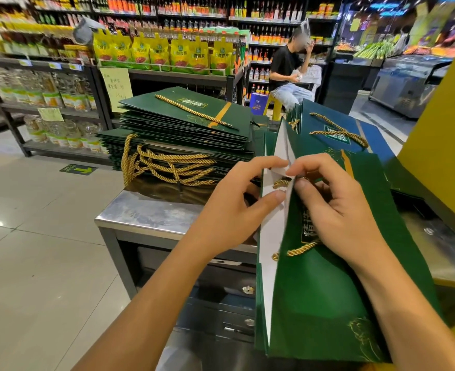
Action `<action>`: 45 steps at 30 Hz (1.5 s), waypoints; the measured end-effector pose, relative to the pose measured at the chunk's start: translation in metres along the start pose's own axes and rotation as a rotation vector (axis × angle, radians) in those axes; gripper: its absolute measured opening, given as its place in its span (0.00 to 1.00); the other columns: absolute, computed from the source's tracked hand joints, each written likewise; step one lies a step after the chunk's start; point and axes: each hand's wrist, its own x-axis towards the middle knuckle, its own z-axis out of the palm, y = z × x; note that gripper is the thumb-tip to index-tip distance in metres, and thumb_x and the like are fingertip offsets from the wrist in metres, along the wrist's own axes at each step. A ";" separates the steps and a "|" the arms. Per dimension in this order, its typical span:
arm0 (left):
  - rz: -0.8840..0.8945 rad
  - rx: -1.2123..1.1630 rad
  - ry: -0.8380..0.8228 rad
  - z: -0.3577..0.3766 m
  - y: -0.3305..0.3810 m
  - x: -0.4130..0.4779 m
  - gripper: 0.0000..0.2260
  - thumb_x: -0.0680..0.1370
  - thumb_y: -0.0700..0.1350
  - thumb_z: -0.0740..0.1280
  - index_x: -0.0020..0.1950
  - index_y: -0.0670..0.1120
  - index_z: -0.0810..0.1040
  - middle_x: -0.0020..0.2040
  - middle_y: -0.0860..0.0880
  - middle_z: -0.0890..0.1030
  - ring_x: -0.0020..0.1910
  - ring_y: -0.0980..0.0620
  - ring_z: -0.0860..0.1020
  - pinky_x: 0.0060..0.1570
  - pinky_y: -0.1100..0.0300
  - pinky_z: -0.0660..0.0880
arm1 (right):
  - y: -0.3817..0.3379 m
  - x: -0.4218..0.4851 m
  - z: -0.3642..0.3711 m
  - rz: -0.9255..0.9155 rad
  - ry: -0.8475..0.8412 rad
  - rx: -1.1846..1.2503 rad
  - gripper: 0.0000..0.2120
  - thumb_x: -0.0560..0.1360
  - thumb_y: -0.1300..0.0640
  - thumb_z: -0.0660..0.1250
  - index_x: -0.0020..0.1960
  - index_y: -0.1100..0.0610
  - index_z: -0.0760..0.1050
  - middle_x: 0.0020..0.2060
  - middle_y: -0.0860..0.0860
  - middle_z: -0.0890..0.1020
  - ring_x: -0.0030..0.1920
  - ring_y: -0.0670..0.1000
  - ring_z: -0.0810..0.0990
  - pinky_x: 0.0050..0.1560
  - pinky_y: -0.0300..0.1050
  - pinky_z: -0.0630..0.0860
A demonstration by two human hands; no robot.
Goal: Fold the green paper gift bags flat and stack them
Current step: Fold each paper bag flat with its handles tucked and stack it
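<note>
Left hand (231, 210) pinches white inner edge of green bag (328, 290); right hand (336, 210) fingers curled, gripping bag's mouth; flat stack (183, 129) rests behind on steel counter (146, 212).

near green bag (314, 303): half-open, white inside showing, gold cord handles | folded stack (188, 127): flat, piled behind-left, handles dangling

Head-worn view, looking forward and down — close over the hands (288, 207)
</note>
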 end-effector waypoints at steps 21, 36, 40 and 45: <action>0.009 -0.095 0.028 0.004 -0.005 0.008 0.03 0.85 0.38 0.60 0.53 0.40 0.73 0.47 0.40 0.79 0.43 0.39 0.79 0.38 0.39 0.79 | -0.004 -0.001 -0.001 0.077 0.096 0.136 0.15 0.76 0.69 0.71 0.58 0.54 0.81 0.44 0.50 0.82 0.44 0.52 0.79 0.45 0.49 0.76; -0.049 -0.126 0.082 0.003 -0.003 0.007 0.04 0.83 0.36 0.63 0.54 0.37 0.76 0.45 0.36 0.80 0.46 0.35 0.78 0.47 0.36 0.77 | 0.000 0.000 0.008 -0.010 -0.071 -0.333 0.33 0.75 0.69 0.57 0.73 0.41 0.71 0.59 0.48 0.66 0.62 0.50 0.67 0.65 0.32 0.62; -0.040 -0.128 0.090 0.002 0.000 0.005 0.03 0.82 0.35 0.64 0.54 0.40 0.77 0.45 0.41 0.82 0.46 0.41 0.80 0.49 0.41 0.78 | -0.003 -0.001 0.009 -0.022 -0.023 -0.350 0.31 0.72 0.74 0.60 0.69 0.48 0.73 0.57 0.49 0.67 0.56 0.53 0.72 0.56 0.42 0.71; -0.059 -0.130 0.094 0.004 0.000 0.004 0.03 0.82 0.37 0.65 0.54 0.42 0.76 0.43 0.42 0.82 0.44 0.43 0.80 0.49 0.41 0.79 | -0.005 0.000 0.009 -0.074 0.069 -0.326 0.25 0.70 0.76 0.61 0.62 0.56 0.74 0.52 0.51 0.72 0.53 0.42 0.72 0.51 0.29 0.66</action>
